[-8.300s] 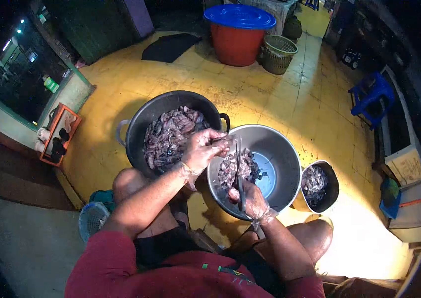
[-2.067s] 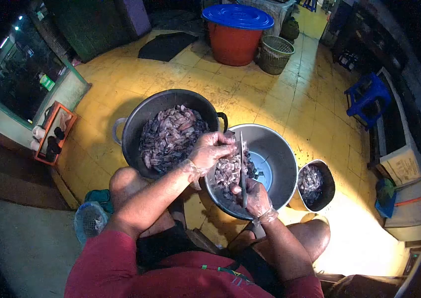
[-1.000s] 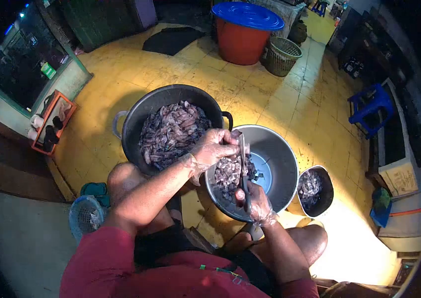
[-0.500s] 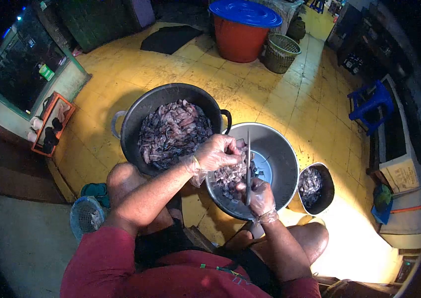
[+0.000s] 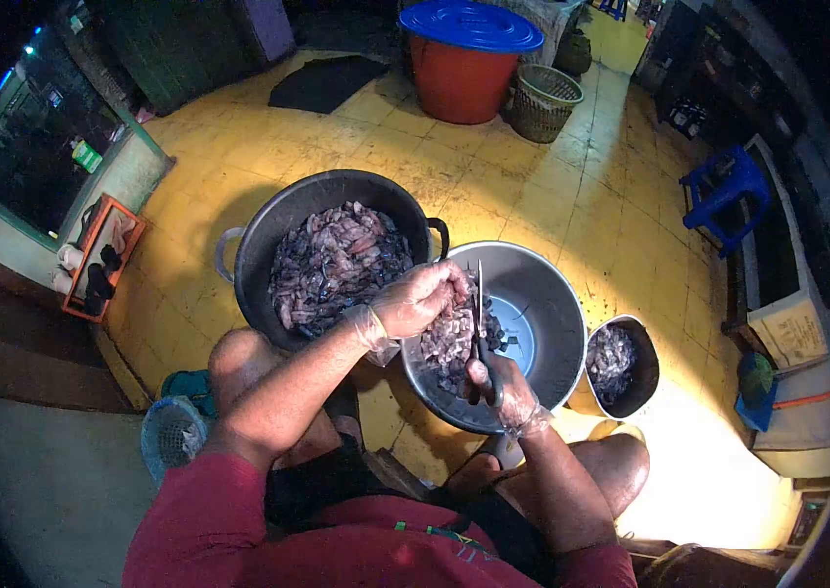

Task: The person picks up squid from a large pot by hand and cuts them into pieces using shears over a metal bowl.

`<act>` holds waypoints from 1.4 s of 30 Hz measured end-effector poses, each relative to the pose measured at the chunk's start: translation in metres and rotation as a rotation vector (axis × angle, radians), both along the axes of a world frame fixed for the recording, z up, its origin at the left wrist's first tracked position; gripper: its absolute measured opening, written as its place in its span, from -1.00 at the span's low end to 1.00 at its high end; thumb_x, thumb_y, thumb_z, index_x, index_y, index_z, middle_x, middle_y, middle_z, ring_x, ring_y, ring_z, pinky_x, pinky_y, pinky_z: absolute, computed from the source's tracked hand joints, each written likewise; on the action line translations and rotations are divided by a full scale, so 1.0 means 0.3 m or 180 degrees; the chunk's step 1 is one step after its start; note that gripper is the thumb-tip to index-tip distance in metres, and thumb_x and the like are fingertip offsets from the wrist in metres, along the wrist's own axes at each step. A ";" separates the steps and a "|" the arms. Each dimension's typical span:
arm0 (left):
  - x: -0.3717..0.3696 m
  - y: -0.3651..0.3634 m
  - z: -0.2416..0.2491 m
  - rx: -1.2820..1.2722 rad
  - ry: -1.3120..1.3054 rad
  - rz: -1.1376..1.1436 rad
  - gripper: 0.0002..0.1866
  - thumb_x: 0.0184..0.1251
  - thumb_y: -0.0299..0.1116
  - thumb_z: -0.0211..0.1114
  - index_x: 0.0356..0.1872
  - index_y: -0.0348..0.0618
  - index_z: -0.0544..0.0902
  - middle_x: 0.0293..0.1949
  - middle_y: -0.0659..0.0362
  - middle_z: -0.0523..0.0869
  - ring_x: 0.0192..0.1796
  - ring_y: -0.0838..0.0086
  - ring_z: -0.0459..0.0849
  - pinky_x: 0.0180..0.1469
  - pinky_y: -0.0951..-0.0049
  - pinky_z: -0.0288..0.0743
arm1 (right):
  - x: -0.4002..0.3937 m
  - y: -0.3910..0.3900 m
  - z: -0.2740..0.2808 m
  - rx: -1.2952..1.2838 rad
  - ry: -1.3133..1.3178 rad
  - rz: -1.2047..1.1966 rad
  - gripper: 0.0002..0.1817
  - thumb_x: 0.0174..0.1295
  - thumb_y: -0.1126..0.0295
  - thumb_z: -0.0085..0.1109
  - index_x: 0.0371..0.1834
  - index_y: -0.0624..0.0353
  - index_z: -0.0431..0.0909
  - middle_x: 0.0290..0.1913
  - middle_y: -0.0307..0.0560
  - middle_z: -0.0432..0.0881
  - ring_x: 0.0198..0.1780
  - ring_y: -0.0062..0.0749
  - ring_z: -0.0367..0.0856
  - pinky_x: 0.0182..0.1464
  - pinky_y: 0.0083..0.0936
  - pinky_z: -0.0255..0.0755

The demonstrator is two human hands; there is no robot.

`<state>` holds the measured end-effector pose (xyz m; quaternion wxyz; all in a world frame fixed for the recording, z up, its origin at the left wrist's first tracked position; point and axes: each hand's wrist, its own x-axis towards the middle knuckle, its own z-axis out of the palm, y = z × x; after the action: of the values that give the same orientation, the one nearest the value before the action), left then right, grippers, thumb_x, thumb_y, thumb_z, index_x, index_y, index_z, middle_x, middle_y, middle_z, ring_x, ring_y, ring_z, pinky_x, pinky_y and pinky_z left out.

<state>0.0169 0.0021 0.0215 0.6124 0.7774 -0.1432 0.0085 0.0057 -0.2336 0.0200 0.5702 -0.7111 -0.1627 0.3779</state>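
My right hand (image 5: 505, 390), in a clear plastic glove, is closed around the dark handles of scissors (image 5: 480, 309). Their blades point away from me, slightly parted, over a grey metal basin (image 5: 560, 323). Also gloved, my left hand (image 5: 422, 299) is pinched beside the blades, on what looks like a piece of squid mostly hidden by the fingers. Small cut squid pieces (image 5: 446, 338) lie along the basin's left side. Left of it, a black two-handled tub (image 5: 263, 230) holds a heap of whole-looking, purplish squid (image 5: 337, 260).
To the right of the basin stands a smaller container (image 5: 642, 358) of squid. Further off are a red bin (image 5: 459, 83) with a blue lid, a woven basket (image 5: 544, 103) and a blue stool (image 5: 727, 196). A blue basket (image 5: 162, 441) sits by my left knee.
The scissor blades have parted slightly; before, they looked like a single line. My left hand has shifted slightly left, beside the blades. The whole view has moved a little.
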 end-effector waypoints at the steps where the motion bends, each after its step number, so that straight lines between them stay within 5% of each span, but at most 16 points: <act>1: 0.001 0.004 -0.003 -0.0174 0.0200 -0.0024 -0.88 0.44 -0.52 -0.04 -0.15 -0.16 0.48 -0.24 0.26 0.57 -0.29 0.66 0.50 -0.23 0.59 0.44 | -0.003 0.000 -0.002 0.0098 -0.0065 0.0031 -0.35 0.19 -0.18 0.23 -0.18 0.34 0.57 -0.40 -0.22 0.55 -0.37 -0.54 0.44 -0.30 -0.52 0.36; 7: -0.009 0.007 0.021 -0.0177 0.0590 -0.0287 -0.90 0.45 -0.55 -0.06 -0.18 -0.12 0.42 -0.26 0.28 0.55 -0.35 0.70 0.46 -0.31 0.66 0.40 | -0.019 0.020 -0.029 -0.0261 0.0049 -0.0290 -0.50 0.19 -0.05 0.33 -0.35 0.28 0.56 -0.54 -0.22 0.52 -0.50 -0.56 0.47 -0.42 -0.53 0.35; 14: 0.014 0.010 0.006 -0.0660 0.0467 0.0125 -0.94 0.51 -0.52 -0.07 -0.16 -0.08 0.33 -0.26 0.26 0.57 -0.35 0.71 0.48 -0.30 0.67 0.45 | -0.009 0.016 0.005 -0.0604 -0.0332 -0.0323 -0.54 0.14 0.01 0.38 -0.30 0.27 0.63 -0.51 -0.21 0.57 -0.47 -0.51 0.49 -0.37 -0.49 0.38; 17: 0.009 0.013 0.028 -0.0494 0.0647 0.0045 -0.64 0.50 -0.57 -0.06 0.27 -0.16 0.29 0.19 0.05 0.49 -0.11 0.59 0.60 -0.16 0.62 0.53 | 0.004 0.000 -0.035 -0.0249 0.0085 -0.0296 -0.48 0.13 -0.07 0.36 -0.30 0.28 0.63 -0.50 -0.19 0.59 -0.46 -0.46 0.51 -0.34 -0.46 0.40; 18: 0.014 0.014 0.019 -0.0494 0.0650 0.0042 -0.64 0.50 -0.57 -0.06 0.27 -0.16 0.29 0.19 0.05 0.49 -0.11 0.59 0.60 -0.16 0.62 0.53 | 0.007 0.000 -0.056 -0.0265 -0.0087 -0.0155 -0.45 0.13 -0.10 0.35 -0.29 0.29 0.62 -0.49 -0.17 0.59 -0.45 -0.44 0.51 -0.33 -0.43 0.41; 20: 0.026 0.015 -0.004 0.0757 -0.0760 0.0258 -0.32 0.40 -0.60 -0.02 0.52 -0.14 0.00 0.49 -0.15 0.13 0.45 0.25 0.30 0.37 0.37 0.27 | 0.004 -0.005 -0.087 -0.0282 -0.0255 -0.0009 -0.42 0.12 -0.13 0.34 -0.29 0.30 0.62 -0.49 -0.15 0.60 -0.45 -0.42 0.52 -0.32 -0.41 0.41; 21: 0.023 0.014 0.002 0.0759 -0.0758 0.0261 -0.32 0.40 -0.60 -0.02 0.52 -0.14 0.00 0.49 -0.15 0.13 0.45 0.25 0.30 0.37 0.37 0.27 | -0.002 0.004 -0.074 -0.0285 -0.0213 -0.0057 -0.43 0.12 -0.11 0.35 -0.30 0.30 0.62 -0.49 -0.14 0.60 -0.45 -0.41 0.52 -0.32 -0.40 0.41; 23: 0.012 0.008 0.010 0.0091 -0.0022 -0.0013 -0.18 0.36 -0.63 0.01 0.55 -0.12 -0.21 0.56 -0.11 -0.27 0.57 0.31 -0.17 0.52 0.41 -0.13 | -0.009 0.010 -0.077 -0.0290 -0.0165 -0.0104 -0.44 0.12 -0.10 0.36 -0.30 0.31 0.62 -0.49 -0.13 0.59 -0.45 -0.40 0.51 -0.31 -0.39 0.41; 24: 0.016 0.009 -0.007 0.0092 -0.0022 -0.0011 -0.18 0.36 -0.63 0.01 0.55 -0.12 -0.21 0.56 -0.11 -0.27 0.57 0.31 -0.17 0.52 0.41 -0.13 | -0.010 0.013 -0.086 -0.0307 -0.0255 -0.0129 -0.51 0.13 -0.02 0.39 -0.35 0.28 0.58 -0.53 -0.20 0.55 -0.49 -0.50 0.47 -0.39 -0.46 0.36; 26: 0.027 0.014 -0.050 0.0587 -0.0682 0.0487 -0.21 0.35 -0.61 0.10 0.54 -0.15 -0.08 0.54 -0.09 -0.02 0.47 0.23 0.26 0.41 0.35 0.21 | -0.010 0.013 -0.092 -0.0323 -0.0350 -0.0149 -0.57 0.13 0.06 0.42 -0.40 0.24 0.55 -0.58 -0.26 0.51 -0.54 -0.60 0.43 -0.48 -0.54 0.30; 27: 0.020 0.014 -0.032 0.0588 -0.0684 0.0493 -0.21 0.35 -0.61 0.10 0.54 -0.15 -0.08 0.54 -0.09 -0.02 0.47 0.23 0.26 0.41 0.35 0.21 | -0.013 0.015 -0.068 -0.0470 -0.0388 -0.0170 -0.61 0.13 0.11 0.44 -0.41 0.24 0.57 -0.58 -0.27 0.52 -0.54 -0.61 0.44 -0.48 -0.54 0.31; 29: 0.004 0.014 0.007 -0.0343 0.0495 0.0606 -0.28 0.40 -0.54 0.18 0.50 -0.11 0.04 0.08 0.03 0.59 -0.25 0.50 0.67 -0.30 0.52 0.60 | -0.015 0.022 -0.016 -0.0616 -0.0430 -0.0192 -0.65 0.13 0.16 0.45 -0.41 0.23 0.58 -0.58 -0.28 0.54 -0.54 -0.61 0.45 -0.48 -0.55 0.31; 30: 0.012 0.001 -0.010 -0.0834 0.0351 0.0817 -0.54 0.32 -0.51 0.30 0.22 -0.17 0.40 -0.31 0.22 0.63 -0.41 0.58 0.63 -0.44 0.54 0.57 | -0.015 0.025 0.011 -0.0780 -0.0410 -0.0208 -0.62 0.09 0.13 0.46 -0.34 0.25 0.63 -0.49 -0.16 0.61 -0.45 -0.49 0.53 -0.34 -0.45 0.39; 31: 0.013 0.000 -0.023 -0.0834 0.0346 0.0819 -0.54 0.32 -0.51 0.30 0.22 -0.17 0.40 -0.31 0.22 0.63 -0.41 0.58 0.63 -0.44 0.54 0.57 | -0.013 0.028 0.024 -0.0942 -0.0392 -0.0222 -0.57 0.05 0.09 0.48 -0.27 0.27 0.67 -0.40 -0.04 0.68 -0.36 -0.37 0.60 -0.21 -0.35 0.47; 34: 0.012 -0.010 -0.034 -0.1965 0.0892 0.0967 -0.86 0.23 -0.52 0.40 -0.27 -0.25 0.59 -0.41 0.18 0.68 -0.42 0.58 0.63 -0.37 0.57 0.55 | -0.010 0.023 0.012 -0.0880 -0.0405 -0.0133 -0.54 0.04 0.09 0.48 -0.18 0.27 0.67 -0.32 0.00 0.71 -0.28 -0.38 0.63 -0.12 -0.36 0.48; 42: 0.014 0.009 -0.020 -0.1225 0.1068 0.0613 -0.88 0.15 -0.52 0.43 -0.38 -0.26 0.62 -0.45 0.21 0.67 -0.48 0.61 0.60 -0.41 0.58 0.49 | -0.011 0.020 -0.048 -0.0411 -0.0137 -0.0053 -0.52 0.09 0.12 0.45 -0.07 0.27 0.64 -0.28 -0.03 0.71 -0.26 -0.41 0.61 -0.08 -0.39 0.46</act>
<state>0.0210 0.0049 0.0156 0.7604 0.6473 0.0392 -0.0352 0.0024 -0.2276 0.0055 0.5226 -0.7557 -0.1443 0.3675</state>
